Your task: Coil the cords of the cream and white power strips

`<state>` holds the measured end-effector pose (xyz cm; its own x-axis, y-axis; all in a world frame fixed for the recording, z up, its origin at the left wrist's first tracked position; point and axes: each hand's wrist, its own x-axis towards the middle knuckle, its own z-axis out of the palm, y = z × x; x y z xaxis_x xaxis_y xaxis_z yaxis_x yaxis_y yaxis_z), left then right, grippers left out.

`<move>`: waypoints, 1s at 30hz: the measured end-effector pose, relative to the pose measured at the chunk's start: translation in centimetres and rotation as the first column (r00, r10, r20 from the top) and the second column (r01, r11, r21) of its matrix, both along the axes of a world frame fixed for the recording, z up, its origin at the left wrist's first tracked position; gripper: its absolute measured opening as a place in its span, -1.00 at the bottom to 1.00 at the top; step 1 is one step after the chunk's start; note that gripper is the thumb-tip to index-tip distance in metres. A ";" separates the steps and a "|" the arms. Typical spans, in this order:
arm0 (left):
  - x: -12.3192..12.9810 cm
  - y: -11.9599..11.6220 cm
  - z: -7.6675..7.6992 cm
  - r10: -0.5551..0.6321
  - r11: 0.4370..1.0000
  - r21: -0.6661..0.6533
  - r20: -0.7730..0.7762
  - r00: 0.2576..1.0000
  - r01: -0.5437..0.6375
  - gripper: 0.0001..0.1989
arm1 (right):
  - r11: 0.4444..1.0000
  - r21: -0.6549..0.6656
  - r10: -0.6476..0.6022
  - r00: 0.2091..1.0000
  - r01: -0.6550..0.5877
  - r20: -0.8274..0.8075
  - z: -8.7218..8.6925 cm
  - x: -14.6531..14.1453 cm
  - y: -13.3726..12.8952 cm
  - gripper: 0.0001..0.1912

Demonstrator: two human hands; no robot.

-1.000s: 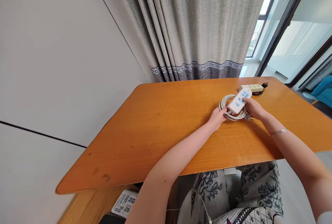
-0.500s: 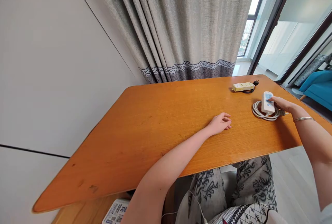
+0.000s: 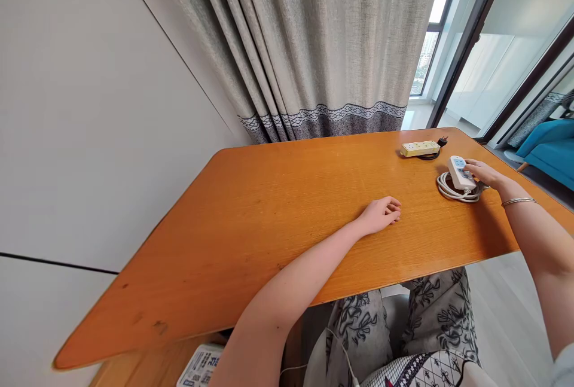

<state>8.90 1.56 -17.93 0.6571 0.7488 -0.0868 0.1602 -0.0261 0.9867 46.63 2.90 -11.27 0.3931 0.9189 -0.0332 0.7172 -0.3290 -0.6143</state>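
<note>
At the table's right end, a white power strip (image 3: 460, 173) with a blue socket face lies slanted on its coiled white cord (image 3: 445, 188). My right hand (image 3: 485, 173) grips the strip from its right side, fingers over the top edge; the thumb is hard to make out. My left hand (image 3: 381, 215) rests on the wooden table (image 3: 287, 213), relaxed, with fingers slightly curled and apart, holding nothing. Behind the white strip is a cream-yellow power strip (image 3: 420, 148) with a black plug (image 3: 442, 141) and black cord.
A grey curtain (image 3: 332, 46) hangs behind the table's far edge. To the left stands a pale wall panel (image 3: 89, 106). A glass sliding door and a blue sofa (image 3: 549, 145) are at the right. Below the table's near edge lies a white printed package (image 3: 200, 366).
The white power strip has turned, its far end swinging left, and my right hand has shifted slightly left and up with it. My left hand has stayed nearly still.
</note>
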 end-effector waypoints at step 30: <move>-3.8 4.1 0.6 0.483 0.678 0.728 -0.543 0.687 0.099 -0.43 | 0.555 0.418 0.670 0.685 -0.719 0.288 -4.9 -29.0 0.6 -0.35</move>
<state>5.12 5.70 -17.38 0.4633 0.8730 0.1526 0.8175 -0.4875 0.3068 17.68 3.53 -16.12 -0.3955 0.7898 0.4688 0.6539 0.6006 -0.4602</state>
